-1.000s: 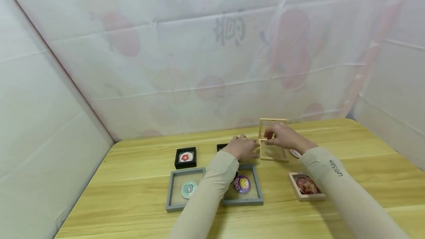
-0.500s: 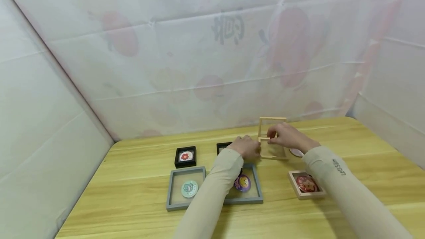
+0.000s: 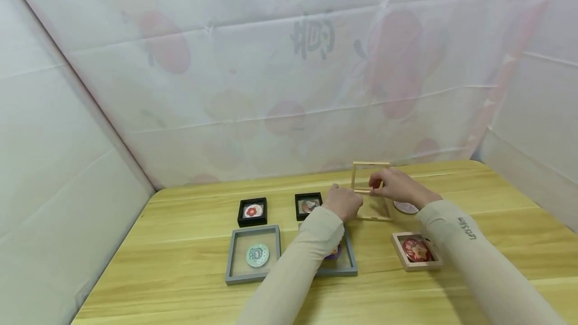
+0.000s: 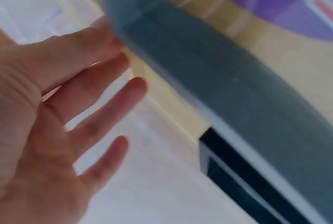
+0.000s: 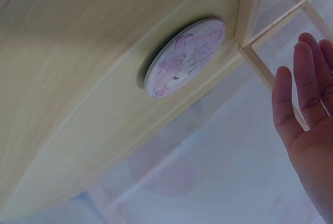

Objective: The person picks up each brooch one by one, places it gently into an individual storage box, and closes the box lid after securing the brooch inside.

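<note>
A light wooden hinged display frame with clear film stands opened at the back of the table, its lid upright. My left hand is at the frame's left side; in the left wrist view its thumb and index finger meet at the wooden edge, tips partly hidden by a grey frame, the other fingers spread. My right hand reaches over the hinge, index finger and thumb apart. The right wrist view shows its fingers nearly straight in front of the film. A round pink badge lies right of the frame.
Two grey frames hold a mint badge and a purple badge, partly behind my left sleeve. Two black frames sit farther back. At the right, a pinkish frame holds a red badge. A printed white sheet hangs behind.
My left hand has moved right, up to the wooden frame's left side, uncovering the right black frame. The right hand has shifted slightly right along the hinge.
</note>
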A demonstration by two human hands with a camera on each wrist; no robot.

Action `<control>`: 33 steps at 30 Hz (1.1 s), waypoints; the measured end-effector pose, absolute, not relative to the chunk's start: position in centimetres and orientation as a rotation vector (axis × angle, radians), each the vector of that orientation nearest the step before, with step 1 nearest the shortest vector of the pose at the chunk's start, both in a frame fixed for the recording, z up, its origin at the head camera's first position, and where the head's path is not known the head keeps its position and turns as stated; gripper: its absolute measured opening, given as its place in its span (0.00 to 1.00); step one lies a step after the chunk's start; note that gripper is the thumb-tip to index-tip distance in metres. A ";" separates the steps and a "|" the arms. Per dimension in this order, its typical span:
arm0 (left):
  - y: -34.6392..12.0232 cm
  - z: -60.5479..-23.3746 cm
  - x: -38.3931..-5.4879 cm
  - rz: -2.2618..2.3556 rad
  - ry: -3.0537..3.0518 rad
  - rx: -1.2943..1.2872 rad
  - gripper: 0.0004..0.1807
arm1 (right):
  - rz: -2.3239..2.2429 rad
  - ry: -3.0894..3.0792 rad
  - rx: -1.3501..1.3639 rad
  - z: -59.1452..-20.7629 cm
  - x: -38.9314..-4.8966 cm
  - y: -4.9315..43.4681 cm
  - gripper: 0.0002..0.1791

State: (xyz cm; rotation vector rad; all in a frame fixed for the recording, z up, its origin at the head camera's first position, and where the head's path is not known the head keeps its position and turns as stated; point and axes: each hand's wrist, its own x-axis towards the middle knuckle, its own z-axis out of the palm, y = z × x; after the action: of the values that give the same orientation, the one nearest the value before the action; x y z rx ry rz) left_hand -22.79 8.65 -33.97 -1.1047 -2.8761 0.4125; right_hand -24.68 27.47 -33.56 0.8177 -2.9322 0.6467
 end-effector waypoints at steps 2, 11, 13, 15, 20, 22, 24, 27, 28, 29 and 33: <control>8.7 -34.2 -22.7 0.425 -2.821 -1.094 0.10 | 0.659 -2.927 0.820 -33.5 -24.6 27.6 0.07; 8.2 -34.3 -23.6 0.247 -2.917 -1.086 0.04 | 0.663 -2.931 0.821 -33.2 -24.5 28.5 0.07; 8.3 -34.3 -23.6 0.201 -2.944 -1.103 0.07 | 0.662 -2.940 0.802 -33.1 -24.4 28.8 0.08; 8.4 -34.4 -23.6 0.169 -2.957 -1.107 0.06 | 0.653 -2.948 0.787 -33.0 -24.4 29.0 0.08; 8.6 -34.5 -23.4 0.085 -3.008 -1.072 0.03 | 0.639 -2.956 0.769 -33.1 -24.2 29.4 0.09; 8.6 -34.5 -23.3 0.039 -3.021 -1.067 0.02 | 0.641 -2.952 0.767 -33.3 -24.2 29.5 0.08; 8.6 -34.4 -23.1 -0.017 -3.034 -1.067 0.03 | 0.645 -2.949 0.769 -33.4 -24.1 29.7 0.07; 8.3 -34.3 -23.0 -0.076 -3.038 -1.083 0.04 | 0.646 -2.952 0.779 -33.4 -24.0 30.2 0.05; 8.2 -34.2 -23.0 -0.100 -3.039 -1.085 0.04 | 0.649 -2.959 0.774 -33.4 -24.0 30.3 0.05; 8.1 -34.2 -23.0 -0.123 -3.038 -1.085 0.05 | 0.646 -2.964 0.773 -33.4 -24.0 30.4 0.04; 7.7 -34.0 -22.9 -0.186 -3.008 -1.098 0.04 | 0.638 -2.986 0.744 -33.4 -24.0 30.9 0.04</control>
State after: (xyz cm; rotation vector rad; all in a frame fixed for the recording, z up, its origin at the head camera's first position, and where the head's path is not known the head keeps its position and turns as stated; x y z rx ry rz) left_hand -22.91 7.69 -33.99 -1.0984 -3.0081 -0.1856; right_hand -23.95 30.89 -33.36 0.7442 -2.9857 0.6380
